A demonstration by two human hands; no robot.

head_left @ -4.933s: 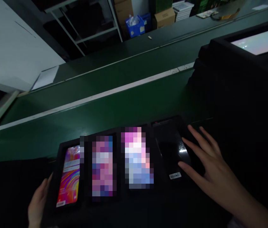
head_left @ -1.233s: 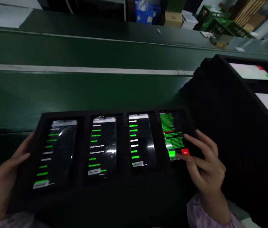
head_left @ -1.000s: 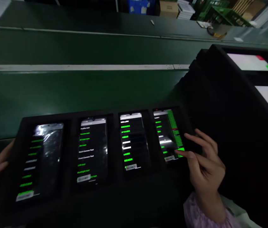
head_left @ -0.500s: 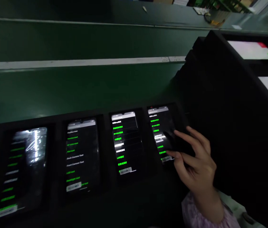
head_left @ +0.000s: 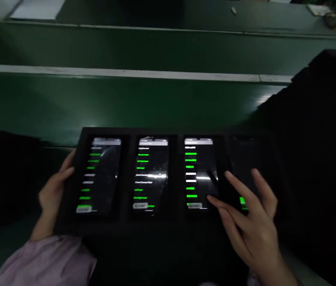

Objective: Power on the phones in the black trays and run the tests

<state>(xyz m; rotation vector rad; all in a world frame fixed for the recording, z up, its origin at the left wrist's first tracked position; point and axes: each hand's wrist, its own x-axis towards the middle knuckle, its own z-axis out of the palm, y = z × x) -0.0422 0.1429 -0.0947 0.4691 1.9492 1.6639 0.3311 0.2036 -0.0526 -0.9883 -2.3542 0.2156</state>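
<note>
A black tray point(head_left: 174, 133) holds several phones side by side, screens up, at the near edge of a green conveyor. Three phones point(head_left: 151, 174) show lists in green and white text. The rightmost phone point(head_left: 245, 167) is almost dark, with a small green patch near its bottom. My right hand point(head_left: 250, 222) hovers over it with fingers spread and the fingertips at the screen. My left hand point(head_left: 53, 190) grips the tray's left edge, thumb on the rim.
The green conveyor belt point(head_left: 144, 103) with a white stripe point(head_left: 132, 74) runs across behind the tray. A stack of black trays point(head_left: 323, 119) rises at the right. White sheets point(head_left: 37, 8) lie at the far left, small items at the far right.
The rightmost phone's list has gone dark except for a green patch. My left hand has come back into view on the tray's edge. The view has swung left and down.
</note>
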